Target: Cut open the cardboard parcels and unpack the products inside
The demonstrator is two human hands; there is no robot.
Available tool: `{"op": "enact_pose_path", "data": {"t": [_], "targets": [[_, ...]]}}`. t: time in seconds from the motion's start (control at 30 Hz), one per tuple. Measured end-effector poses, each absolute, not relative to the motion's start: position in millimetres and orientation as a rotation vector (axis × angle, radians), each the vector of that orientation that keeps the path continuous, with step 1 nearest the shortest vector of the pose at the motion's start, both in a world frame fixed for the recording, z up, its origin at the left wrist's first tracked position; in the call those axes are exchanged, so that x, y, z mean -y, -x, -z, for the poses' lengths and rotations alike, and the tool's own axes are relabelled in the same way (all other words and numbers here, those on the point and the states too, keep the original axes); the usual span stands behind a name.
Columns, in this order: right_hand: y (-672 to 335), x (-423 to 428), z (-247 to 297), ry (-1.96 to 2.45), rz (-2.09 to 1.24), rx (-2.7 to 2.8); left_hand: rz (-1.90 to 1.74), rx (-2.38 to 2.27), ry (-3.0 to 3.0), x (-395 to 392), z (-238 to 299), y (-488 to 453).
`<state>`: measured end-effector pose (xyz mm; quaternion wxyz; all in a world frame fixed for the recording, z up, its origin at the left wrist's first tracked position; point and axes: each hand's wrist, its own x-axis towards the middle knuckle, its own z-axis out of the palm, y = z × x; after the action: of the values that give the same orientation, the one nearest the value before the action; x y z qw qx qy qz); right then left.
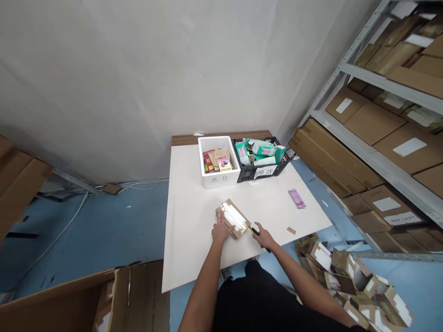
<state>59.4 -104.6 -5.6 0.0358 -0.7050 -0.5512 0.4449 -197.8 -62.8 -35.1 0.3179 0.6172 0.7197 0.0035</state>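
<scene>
A small taped cardboard box (237,217) with a white label lies at an angle on the white table (190,221). My left hand (222,227) rests on its left side, fingers stretched over the top and holding it against the table. In my right hand (263,236) is a yellow and black utility knife (254,231), the fingers wrapped round its handle. The knife's tip meets the box's right end; whether the blade has gone into the tape is too small to tell.
Behind the box stand a white foam bin (221,180) of packets and a black crate (247,174) of green boxes. A blurred purple item (296,198) and a cardboard scrap (291,230) lie right. Opened boxes (356,276) pile below; loaded shelves (391,170) line the right.
</scene>
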Motion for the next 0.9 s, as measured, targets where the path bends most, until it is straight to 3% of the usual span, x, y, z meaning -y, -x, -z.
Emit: {"op": "enact_pose_path", "data": {"t": [0.2, 0.53, 0.9], "targets": [[-43, 102, 60, 2.110, -1.403, 1.140, -0.038, -2.023, -1.603, 63, 43, 182], [-42, 61, 54, 2.123, -1.076, 1.092, -0.132, -2.059, -1.593, 64, 52, 178], [-42, 12, 73, 2.075, -1.161, 0.970, -0.243, -2.152, -1.465, 64, 46, 138]]}}
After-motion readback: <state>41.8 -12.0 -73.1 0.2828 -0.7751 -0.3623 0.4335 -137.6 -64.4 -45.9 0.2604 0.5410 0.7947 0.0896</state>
